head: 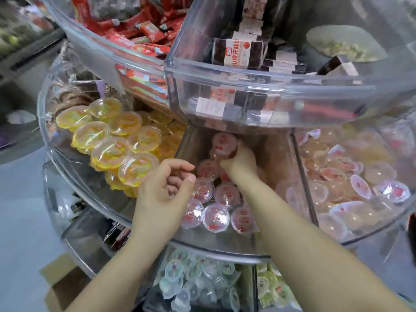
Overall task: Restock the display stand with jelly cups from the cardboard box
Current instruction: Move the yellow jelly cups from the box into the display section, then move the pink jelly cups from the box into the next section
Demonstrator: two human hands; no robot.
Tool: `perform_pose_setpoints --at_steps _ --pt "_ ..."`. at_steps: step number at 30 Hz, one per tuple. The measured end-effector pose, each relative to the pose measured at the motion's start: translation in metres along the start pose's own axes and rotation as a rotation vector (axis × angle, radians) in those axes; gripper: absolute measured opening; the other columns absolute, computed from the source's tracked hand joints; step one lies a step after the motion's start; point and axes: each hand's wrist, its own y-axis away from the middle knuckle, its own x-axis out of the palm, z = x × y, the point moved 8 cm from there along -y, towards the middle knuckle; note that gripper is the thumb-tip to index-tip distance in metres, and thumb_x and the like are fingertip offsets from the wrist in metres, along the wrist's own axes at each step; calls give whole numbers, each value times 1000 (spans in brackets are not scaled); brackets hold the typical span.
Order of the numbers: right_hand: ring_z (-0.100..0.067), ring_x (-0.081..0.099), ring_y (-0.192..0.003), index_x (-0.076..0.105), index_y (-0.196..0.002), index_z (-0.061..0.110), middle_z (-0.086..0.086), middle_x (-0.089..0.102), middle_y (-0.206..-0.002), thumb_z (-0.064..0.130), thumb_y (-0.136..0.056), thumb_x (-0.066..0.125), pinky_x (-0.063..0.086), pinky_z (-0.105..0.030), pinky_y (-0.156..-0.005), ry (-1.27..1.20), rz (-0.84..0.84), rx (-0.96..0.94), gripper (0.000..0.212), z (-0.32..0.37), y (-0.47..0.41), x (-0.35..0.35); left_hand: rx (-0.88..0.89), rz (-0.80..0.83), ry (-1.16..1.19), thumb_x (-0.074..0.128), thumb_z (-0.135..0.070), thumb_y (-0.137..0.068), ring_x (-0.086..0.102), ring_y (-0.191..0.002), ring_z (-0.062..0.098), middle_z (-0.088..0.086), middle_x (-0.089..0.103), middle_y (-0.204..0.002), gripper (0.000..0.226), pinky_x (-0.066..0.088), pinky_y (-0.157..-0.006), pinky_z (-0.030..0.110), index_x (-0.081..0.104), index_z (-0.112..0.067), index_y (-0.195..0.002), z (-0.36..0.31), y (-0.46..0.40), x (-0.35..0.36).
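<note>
Clear acrylic display stand [225, 248] fills the view, three round tiers split into wedge bins; cardboard box [59, 280] sits low at 7 o'clock, only partly visible, contents hidden. Upper tier at 12 o'clock holds red wrapped snacks [135, 30] and dark banded bars [238, 52]. Middle tier: yellow jelly cups [108, 140] at 9 o'clock, pale pink cups [351, 176] at 3 o'clock, and between them the centre wedge being filled with red-lidded jelly cups [216, 212], lids up, in rows along the front wall. Lower tier at 6 o'clock shows clear and green cups [191, 284]. Right hand [239, 159] reaches deep into the centre wedge, fingers curled round one red-lidded cup [225, 143] held near the back, under the overhang of the upper tier. Left hand [167, 188] hovers at the wedge's left divider with fingers loosely curled; whether a cup lies inside it I cannot tell. Judgement: step in hand is placing the held cup at the rear. To do it well: keep the lid upward, set it on the bin floor behind the standing rows, not stacked on them, keep the wrist low to avoid the upper bin, fill back to front.
</note>
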Motion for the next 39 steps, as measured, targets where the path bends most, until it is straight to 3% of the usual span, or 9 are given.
perform_pose_setpoints --at_steps 11,15,19,21,26,30,34,37,39 --pt "-31 61 -108 56 -117 11 -13 67 -115 35 -71 77 49 -40 -93 20 18 23 56 -6 -5 9 -5 51 70 59 -24 -78 52 -61 -1 -6 62 -74 15 43 -57 8 63 -37 -84 0 17 -1" --pt "-25 63 -98 49 -122 7 -11 65 -114 20 -68 82 52 -37 -80 -252 108 151 65 -15 16 -11 29 21 94 61 -21 -78 53 -66 -1 -13 64 -78 19 45 -62 8 64 -39 -84 -1 25 -22" --pt "-10 62 -84 54 -109 18 -1 65 -97 18 -77 74 50 -19 -71 -531 -67 67 38 20 74 -54 64 -79 111 62 -28 -78 57 -74 3 -11 64 -85 15 48 -68 12 63 -39 -87 5 37 -67" --pt "-2 57 -68 56 -93 26 9 60 -80 14 -80 70 46 -9 -60 -640 19 -114 23 70 113 -46 57 -164 103 62 -23 -81 57 -76 5 -12 64 -85 18 48 -70 12 63 -39 -88 18 46 -100" --pt "-3 53 -65 57 -89 31 10 59 -80 20 -77 64 43 -14 -61 -479 674 -496 18 168 224 85 -43 -444 48 62 -15 -83 57 -76 -2 -18 63 -84 24 44 -73 7 61 -38 -88 79 89 -208" --pt "-3 48 -64 53 -91 32 10 55 -83 16 -83 65 40 -14 -65 -126 1052 -489 21 143 295 240 -219 -674 14 60 -1 -85 56 -70 -8 -18 64 -77 31 42 -69 4 59 -31 -83 163 149 -295" --pt "-3 45 -62 55 -99 16 4 54 -87 15 -84 64 37 -9 -59 128 1231 -249 17 57 333 381 -473 -808 -1 57 0 -87 57 -69 -3 -10 63 -78 34 42 -66 5 59 -33 -81 278 218 -355" --pt "-2 50 -66 51 -96 23 6 55 -85 15 -84 64 38 -8 -53 237 1195 -51 20 -12 332 473 -639 -801 -41 57 -2 -87 57 -70 5 -9 64 -80 37 41 -63 4 59 -39 -80 382 258 -374" --pt "-10 54 -66 51 -97 20 3 55 -82 8 -85 61 40 -16 -53 268 1129 89 20 -58 322 531 -740 -780 -53 58 -4 -86 54 -65 2 -11 64 -80 42 41 -61 4 58 -45 -78 458 279 -381"
